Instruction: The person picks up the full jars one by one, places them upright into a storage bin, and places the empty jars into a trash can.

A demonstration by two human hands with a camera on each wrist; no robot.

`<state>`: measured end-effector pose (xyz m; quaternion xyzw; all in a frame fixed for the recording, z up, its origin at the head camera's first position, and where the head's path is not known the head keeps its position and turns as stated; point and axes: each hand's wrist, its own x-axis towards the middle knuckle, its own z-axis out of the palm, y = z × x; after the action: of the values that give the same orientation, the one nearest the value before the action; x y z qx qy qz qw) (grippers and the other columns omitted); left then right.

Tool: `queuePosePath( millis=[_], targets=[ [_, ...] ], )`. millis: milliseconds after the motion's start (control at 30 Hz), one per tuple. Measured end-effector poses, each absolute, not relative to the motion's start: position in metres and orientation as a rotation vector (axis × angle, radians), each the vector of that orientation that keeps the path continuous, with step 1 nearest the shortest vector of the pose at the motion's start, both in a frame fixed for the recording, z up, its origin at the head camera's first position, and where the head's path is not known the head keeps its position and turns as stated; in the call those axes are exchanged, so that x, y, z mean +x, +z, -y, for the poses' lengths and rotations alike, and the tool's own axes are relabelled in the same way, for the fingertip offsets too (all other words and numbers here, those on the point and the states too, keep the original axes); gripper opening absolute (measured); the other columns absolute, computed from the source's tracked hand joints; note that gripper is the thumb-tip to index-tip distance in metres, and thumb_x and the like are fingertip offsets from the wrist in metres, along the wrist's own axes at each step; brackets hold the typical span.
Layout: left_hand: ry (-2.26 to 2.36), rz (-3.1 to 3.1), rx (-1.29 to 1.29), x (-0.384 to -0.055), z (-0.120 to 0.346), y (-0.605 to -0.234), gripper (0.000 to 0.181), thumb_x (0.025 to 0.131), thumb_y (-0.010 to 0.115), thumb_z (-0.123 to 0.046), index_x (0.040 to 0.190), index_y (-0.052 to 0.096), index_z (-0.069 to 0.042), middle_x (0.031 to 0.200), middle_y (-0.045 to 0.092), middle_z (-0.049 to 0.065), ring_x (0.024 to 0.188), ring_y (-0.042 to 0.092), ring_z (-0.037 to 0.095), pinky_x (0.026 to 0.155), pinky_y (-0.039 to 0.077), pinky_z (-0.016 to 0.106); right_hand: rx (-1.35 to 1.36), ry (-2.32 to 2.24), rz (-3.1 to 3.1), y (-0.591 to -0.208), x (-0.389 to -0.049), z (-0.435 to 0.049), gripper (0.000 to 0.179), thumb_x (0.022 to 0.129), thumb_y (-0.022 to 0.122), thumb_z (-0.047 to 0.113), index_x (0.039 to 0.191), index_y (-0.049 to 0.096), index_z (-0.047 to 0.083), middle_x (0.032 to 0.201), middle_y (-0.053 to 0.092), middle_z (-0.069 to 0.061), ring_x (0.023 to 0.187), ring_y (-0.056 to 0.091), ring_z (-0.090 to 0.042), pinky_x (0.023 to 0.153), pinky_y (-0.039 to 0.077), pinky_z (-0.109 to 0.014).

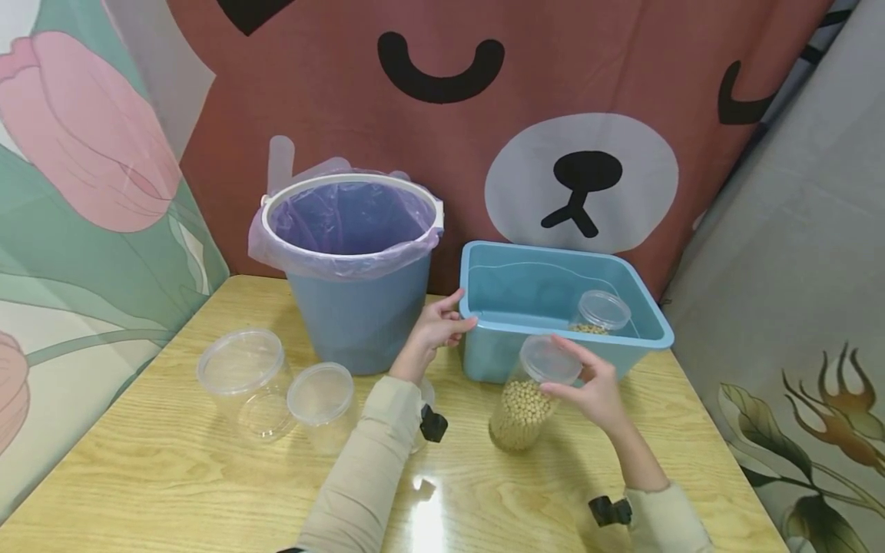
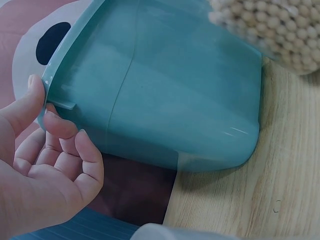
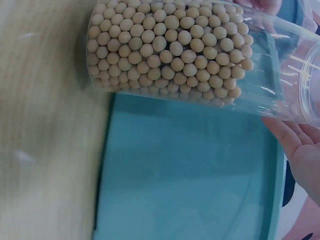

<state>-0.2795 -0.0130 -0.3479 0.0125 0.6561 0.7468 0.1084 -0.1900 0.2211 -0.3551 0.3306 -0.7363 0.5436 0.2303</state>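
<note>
A clear plastic jar [image 1: 524, 407] of round beige beans stands slightly tilted in front of the blue plastic tub [image 1: 491, 357]. My right hand [image 1: 591, 388] grips this jar near its lidded top; in the right wrist view the beans [image 3: 165, 50] fill much of it. With thumb and finger, my left hand [image 1: 437, 332] pinches the tub's left rim, as the left wrist view also shows at the rim [image 2: 49, 75]. Inside the tub, at its right side, sits another lidded jar [image 1: 603, 311] with some beans; the tub wall hides its lower part.
A blue bin [image 1: 359, 315] lined with a purple bag stands left of the tub. On the left of the wooden table [image 1: 173, 468] are a large clear container [image 1: 242, 384] and a smaller one [image 1: 321, 403]. Another clear container [image 1: 426, 393] is partly hidden behind my left wrist.
</note>
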Motion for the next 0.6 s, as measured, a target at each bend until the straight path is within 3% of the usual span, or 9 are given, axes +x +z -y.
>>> queuePosePath(
  millis=[267,467,600],
  targets=[
    [2.205,-1.911,0.038,-0.279,0.014,-0.348,0.064,0.078,0.067,-0.003,0.135,0.041,-0.019,0.061,0.037,-0.001,0.048,0.037,0.010,0.044,0.032,0.019,0.856,1.484,1.977,-0.355,-0.201,-0.232,0.066,0.049,0.072,-0.025,0.111,0.050,-0.019,0.111,0.059,-0.002,0.091,0.056,-0.007,0.068,0.047,-0.015],
    [2.200,-1.921,0.032,-0.279,0.013,-0.348,0.063,0.079,0.066,-0.002,0.135,0.041,-0.020,0.062,0.036,-0.001,0.048,0.038,0.010,0.044,0.033,0.020,0.857,1.464,1.915,-0.344,-0.202,-0.234,0.061,0.057,0.078,-0.009,0.111,0.052,-0.017,0.109,0.060,-0.002,0.085,0.058,-0.008,0.065,0.047,-0.015],
    [2.201,-1.925,0.032,-0.278,0.013,-0.348,0.063,0.079,0.066,-0.002,0.135,0.042,-0.020,0.062,0.037,-0.001,0.048,0.039,0.010,0.044,0.034,0.019,0.875,1.493,1.868,-0.334,-0.202,-0.234,0.059,0.059,0.077,-0.009,0.111,0.052,-0.017,0.108,0.060,-0.006,0.084,0.058,-0.011,0.065,0.047,-0.015]
  ],
)
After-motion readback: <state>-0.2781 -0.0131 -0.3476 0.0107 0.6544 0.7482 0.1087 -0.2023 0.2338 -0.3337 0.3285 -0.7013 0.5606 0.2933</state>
